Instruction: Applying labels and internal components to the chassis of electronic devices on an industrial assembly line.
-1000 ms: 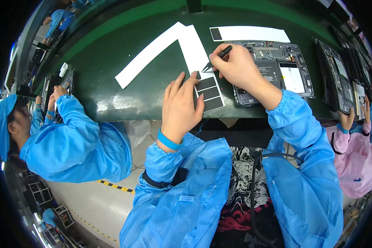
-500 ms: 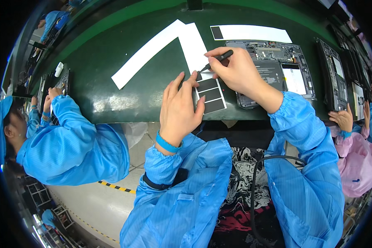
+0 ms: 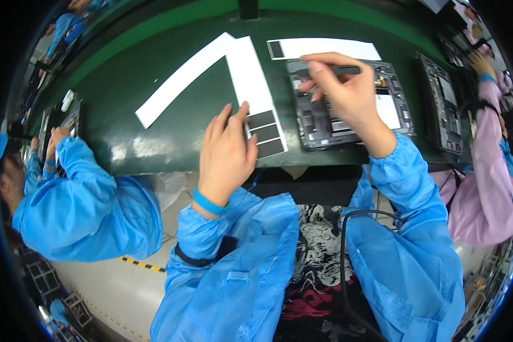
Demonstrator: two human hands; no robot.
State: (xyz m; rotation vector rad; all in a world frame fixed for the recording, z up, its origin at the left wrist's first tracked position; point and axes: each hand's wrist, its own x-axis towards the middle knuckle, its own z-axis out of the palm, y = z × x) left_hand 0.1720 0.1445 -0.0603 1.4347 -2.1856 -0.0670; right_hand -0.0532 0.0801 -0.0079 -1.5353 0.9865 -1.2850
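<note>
My left hand [image 3: 228,149] lies open at the left edge of a white backing strip [image 3: 249,80], its fingers stretched out and the fingertips on the strip. Three black rectangular stickers [image 3: 265,133] sit in a row on the strip's near end. My right hand [image 3: 347,94] is closed around black tweezers [image 3: 347,70] above an opened laptop base [image 3: 309,128] with its inner parts exposed. My fingers hide the tweezer tips, and I cannot make out whether they carry anything.
Another white strip [image 3: 182,80] slants away to the left. Behind the laptop base lies a strip [image 3: 330,48] with one black sticker. A second opened laptop base [image 3: 442,105] stands at the right. Co-workers in blue [image 3: 91,199] and pink [image 3: 484,171] sit on either side.
My right hand has moved right, from the strip to over the laptop base, with the tweezers. The small black sticker at the tweezer tip no longer shows on the strip. My left hand stays at the strip.
</note>
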